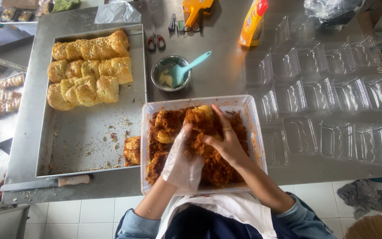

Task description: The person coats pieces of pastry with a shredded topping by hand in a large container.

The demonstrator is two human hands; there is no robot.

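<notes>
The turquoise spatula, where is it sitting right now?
In the head view, the turquoise spatula rests in a small round metal bowl on the steel table, between the baking tray of rolls and the yellow bottle.

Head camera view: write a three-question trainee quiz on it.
1. True or false: the left hand wears a thin clear plastic glove.
2. Where does the turquoise silicone spatula rest? A) in the small round steel bowl B) on the large steel baking tray C) on the floor
3. What do both hands, including the bare right hand, press into inside the clear rectangular plastic tub?

Key: 1 true; 2 A; 3 reddish-brown shredded topping.
</notes>
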